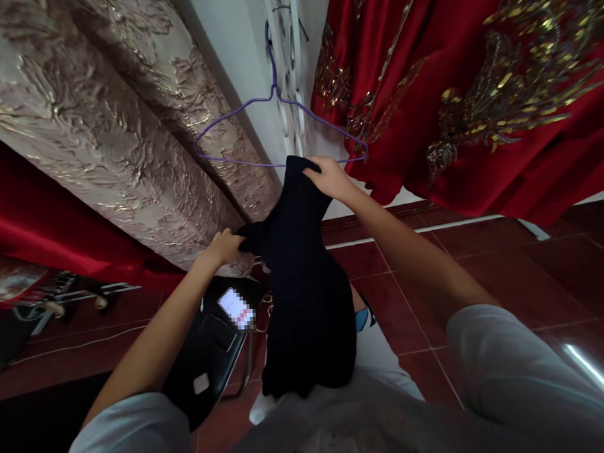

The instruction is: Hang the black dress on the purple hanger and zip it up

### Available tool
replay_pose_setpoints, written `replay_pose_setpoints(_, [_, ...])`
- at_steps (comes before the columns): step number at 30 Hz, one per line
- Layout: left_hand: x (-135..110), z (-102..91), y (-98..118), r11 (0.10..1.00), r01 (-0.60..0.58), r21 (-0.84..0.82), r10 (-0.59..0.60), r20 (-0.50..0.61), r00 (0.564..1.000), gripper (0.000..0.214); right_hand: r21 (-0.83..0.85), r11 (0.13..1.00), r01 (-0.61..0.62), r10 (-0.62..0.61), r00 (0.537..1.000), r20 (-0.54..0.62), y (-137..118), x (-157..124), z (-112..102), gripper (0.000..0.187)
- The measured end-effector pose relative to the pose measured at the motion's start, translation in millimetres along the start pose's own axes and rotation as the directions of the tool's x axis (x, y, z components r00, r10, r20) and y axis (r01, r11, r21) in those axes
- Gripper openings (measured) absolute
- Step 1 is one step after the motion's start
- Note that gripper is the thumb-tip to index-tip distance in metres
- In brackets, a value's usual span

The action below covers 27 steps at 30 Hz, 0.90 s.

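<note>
A black garment (304,273) hangs down in front of my body, stretched between my two hands. My right hand (330,177) pinches its top edge, with the thumb on the near side. Lower and to the left, my left hand (223,246) has its fingers closed on a gathered side part of the cloth. A purple wire hanger (275,94) hangs just behind the garment's top. Its bottom bar passes near my right hand; whether the cloth touches the bar I cannot tell.
A white rack (290,73) stands against the wall behind the hanger. Red sequined cloth (456,99) hangs on the right, textured pinkish fabric (127,114) on the left. A lit phone (235,308) lies on a black bench (208,364) by my left arm, above red floor tiles (416,315).
</note>
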<state>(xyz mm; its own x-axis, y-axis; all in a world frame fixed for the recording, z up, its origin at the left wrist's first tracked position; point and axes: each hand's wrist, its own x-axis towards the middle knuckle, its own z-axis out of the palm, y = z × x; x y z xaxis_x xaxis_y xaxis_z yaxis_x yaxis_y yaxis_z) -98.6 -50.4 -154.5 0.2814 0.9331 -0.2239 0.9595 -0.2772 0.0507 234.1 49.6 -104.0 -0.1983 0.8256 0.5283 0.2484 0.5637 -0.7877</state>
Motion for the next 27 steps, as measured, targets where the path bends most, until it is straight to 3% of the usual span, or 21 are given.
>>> replay_pose_setpoints(3, [-9,-4.0,-20,0.996,0.080,0.036,-0.077,-0.080,0.994,0.037,-0.107,0.994,-0.008,0.005,1.000,-0.030,9,-13,-17,0.012])
replay_pose_setpoints(5, [-11,-17.8,-33,0.997,0.060,-0.047,-0.070,-0.238,0.969,0.040,-0.154,0.988,0.023,-0.032,0.998,-0.061,4,-22,-35,0.018])
replay_pose_setpoints(7, [-7,-39.6,-41,0.982,-0.057,-0.180,-0.039,-0.491,0.870,0.035,-0.192,0.981,0.017,-0.037,0.994,-0.101,-5,-30,-52,0.030])
replay_pose_setpoints(9, [1,-66.6,-38,0.934,-0.235,-0.268,-0.022,-0.702,0.711,0.029,-0.206,0.978,-0.025,-0.005,0.989,-0.146,-15,-34,-62,0.043])
replay_pose_setpoints(10, [7,-80.9,-32,0.905,-0.314,-0.288,-0.013,-0.755,0.656,0.029,-0.197,0.979,-0.049,0.018,0.987,-0.158,-20,-36,-64,0.047])
replay_pose_setpoints(13, [25,-119.2,4,0.792,-0.513,-0.330,0.029,-0.819,0.573,0.025,-0.141,0.985,-0.096,0.080,0.990,-0.113,-29,-41,-60,0.048])
replay_pose_setpoints(16, [41,-141.8,40,0.777,-0.586,-0.229,0.117,-0.863,0.492,0.016,-0.148,0.987,-0.061,0.053,0.997,-0.055,-38,-51,-56,0.038])
replay_pose_setpoints(18, [47,-148.3,50,0.820,-0.547,-0.169,0.149,-0.860,0.489,0.015,-0.227,0.974,-0.016,-0.006,0.995,-0.095,-47,-59,-64,0.028])
replay_pose_setpoints(20, [50,-151.8,48,0.843,-0.510,-0.174,0.140,-0.843,0.519,0.016,-0.331,0.943,0.023,-0.104,0.967,-0.232,-58,-66,-84,0.014])
replay_pose_setpoints(23, [46,-158.1,39,0.821,-0.519,-0.235,0.096,-0.841,0.532,0.024,-0.424,0.902,0.081,-0.274,0.867,-0.417,-73,-67,-126,0.029])
replay_pose_setpoints(25, [41,-161.9,35,0.807,-0.534,-0.251,0.076,-0.853,0.516,0.032,-0.369,0.929,0.010,-0.162,0.910,-0.381,-76,-59,-153,0.020])
replay_pose_setpoints(27, [38,-162.0,33,0.807,-0.522,-0.276,0.032,-0.862,0.505,0.039,-0.193,0.966,-0.171,0.117,0.958,-0.261,-76,-46,-169,0.016])
